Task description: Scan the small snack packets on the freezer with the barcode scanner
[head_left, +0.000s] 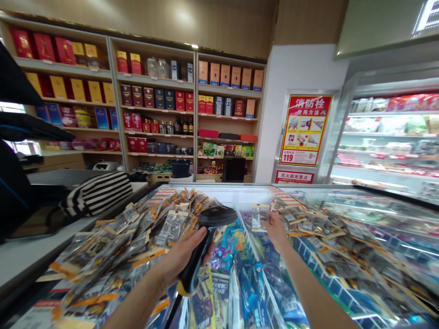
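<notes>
My left hand (183, 253) is wrapped round the grip of a black handheld barcode scanner (214, 217), its head pointing away from me over the freezer top. My right hand (274, 230) pinches a small clear packet with an orange header card (258, 214), lifted just above a heap of the same packets (329, 237) at the right. A second heap of these packets (137, 237) spreads to the left of the scanner. Both heaps lie on the glass lid of a chest freezer (240, 196).
Coloured frozen-food bags show under the glass lid (236, 274). A striped bag (99, 192) sits on a grey counter (30, 256) at the left. Wooden shelves of boxed bottles (157, 105) line the back wall. A chilled display case (387, 137) stands at the right beside a red notice (304, 130).
</notes>
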The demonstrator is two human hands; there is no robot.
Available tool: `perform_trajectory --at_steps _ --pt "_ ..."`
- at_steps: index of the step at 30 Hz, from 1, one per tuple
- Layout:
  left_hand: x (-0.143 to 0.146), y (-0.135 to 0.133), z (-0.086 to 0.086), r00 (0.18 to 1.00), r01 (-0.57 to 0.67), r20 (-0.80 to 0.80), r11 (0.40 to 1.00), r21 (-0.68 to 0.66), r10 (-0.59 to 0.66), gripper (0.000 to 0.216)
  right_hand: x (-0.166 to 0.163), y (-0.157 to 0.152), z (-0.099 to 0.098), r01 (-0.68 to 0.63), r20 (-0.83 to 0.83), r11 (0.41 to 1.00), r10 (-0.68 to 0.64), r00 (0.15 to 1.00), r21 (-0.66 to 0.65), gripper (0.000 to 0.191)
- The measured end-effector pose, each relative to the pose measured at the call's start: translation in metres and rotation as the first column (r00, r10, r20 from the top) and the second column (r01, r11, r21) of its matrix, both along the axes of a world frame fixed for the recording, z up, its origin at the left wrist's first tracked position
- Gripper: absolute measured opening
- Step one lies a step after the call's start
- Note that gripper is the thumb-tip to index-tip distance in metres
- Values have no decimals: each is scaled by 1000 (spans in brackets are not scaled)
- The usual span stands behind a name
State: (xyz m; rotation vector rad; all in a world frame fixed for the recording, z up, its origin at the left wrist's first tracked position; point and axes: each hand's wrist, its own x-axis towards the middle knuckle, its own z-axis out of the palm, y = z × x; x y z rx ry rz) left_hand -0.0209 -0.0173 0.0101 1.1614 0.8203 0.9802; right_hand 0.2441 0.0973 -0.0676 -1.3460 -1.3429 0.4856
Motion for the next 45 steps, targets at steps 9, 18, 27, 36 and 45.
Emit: perform_trajectory --at_steps 9,18,27,36,45 --pt "-28 4 -3 990 -132 37 991 -26 133 31 69 -18 15 622 553 782 -504 664 -34 43" --pt "-36 1 -7 988 -155 6 984 -90 156 41 -37 -19 19 119 620 992 -64 782 -48 40" --pt "-35 2 -13 989 -90 112 995 -38 93 35 -113 -14 -7 111 492 983 -25 870 -146 24" --pt "-27 -3 -17 997 -15 70 999 -38 17 33 -36 4 21 110 54 994 -111 992 28 31" --pt "-21 -10 -21 996 62 56 998 25 -63 25 -31 -8 43 41 155 989 -63 986 140 27"
